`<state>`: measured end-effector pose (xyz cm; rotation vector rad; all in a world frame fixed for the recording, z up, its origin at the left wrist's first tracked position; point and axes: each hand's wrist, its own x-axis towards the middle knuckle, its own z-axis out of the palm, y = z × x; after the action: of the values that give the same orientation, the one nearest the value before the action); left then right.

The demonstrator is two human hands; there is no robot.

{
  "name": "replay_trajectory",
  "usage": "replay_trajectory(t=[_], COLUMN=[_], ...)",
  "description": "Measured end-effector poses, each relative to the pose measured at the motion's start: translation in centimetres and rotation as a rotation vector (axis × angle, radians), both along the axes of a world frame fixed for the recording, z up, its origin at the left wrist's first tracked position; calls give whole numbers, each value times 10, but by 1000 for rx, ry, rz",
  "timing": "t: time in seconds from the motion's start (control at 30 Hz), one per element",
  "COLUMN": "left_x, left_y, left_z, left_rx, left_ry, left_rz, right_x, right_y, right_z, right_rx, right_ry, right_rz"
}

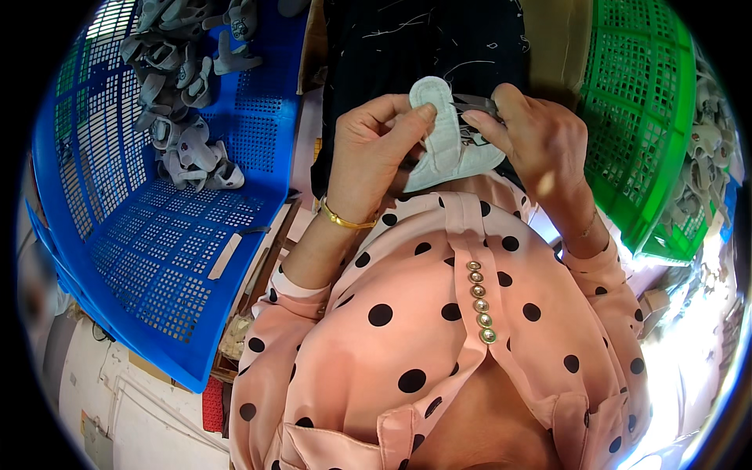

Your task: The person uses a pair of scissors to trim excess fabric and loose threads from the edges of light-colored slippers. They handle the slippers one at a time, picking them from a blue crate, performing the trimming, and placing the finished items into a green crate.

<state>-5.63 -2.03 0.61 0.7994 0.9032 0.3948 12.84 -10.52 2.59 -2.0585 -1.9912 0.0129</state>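
At twelve o'clock, left hand (376, 149): clamped on a white piece (446, 149), thumb on the front of its upright tab, fingers largely behind.
Right hand (544, 137): at two o'clock, apart from the left; thumb and curled forefinger pinch a slim grey item (473, 103) just beside the tab.
Obscured: far end of the grey item, covered by the right hand; its kind cannot be determined. Dark marking on the white piece, partly covered by tab and thumb, not legible. Lower left of the piece, partly behind the left hand.
White piece, location and condition: one o'clock, held over the lap; rounded tab tilted slightly, stitch line following its border; wider curved part spreads below and to the right.
Dark cloth (376, 66): beyond the hands at twelve o'clock, pale loose threads scattered over it; cut off by the upper edge.
Blue crate (270, 192): ten o'clock, rim well apart from the left hand; grey and white shoe parts (188, 149) heaped toward its far end.
Green crate (646, 211): between two and three o'clock, near the right hand, not touching; upper portion cut off.
Glare (689, 368): four o'clock, detail lost.
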Motion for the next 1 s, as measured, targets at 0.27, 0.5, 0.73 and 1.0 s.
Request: replay_trajectory(t=[0.27,0.5,0.73,1.0], left_x=[1,-1,-1,-5], left_y=[-2,-6,-9,-3], left_z=[1,-1,1,-3], left_rx=[-6,-64,-57,-98], left_ry=[17,-29,-36,-59], left_rz=[18,36,61,34], right_x=[-6,-8,-2,4], right_y=[3,3,0,1], right_z=[-2,0,-4,4], right_rx=[-5,-30,-131,23], right_ry=[-34,-18,210,121], right_rz=[-24,-15,-48,-30])
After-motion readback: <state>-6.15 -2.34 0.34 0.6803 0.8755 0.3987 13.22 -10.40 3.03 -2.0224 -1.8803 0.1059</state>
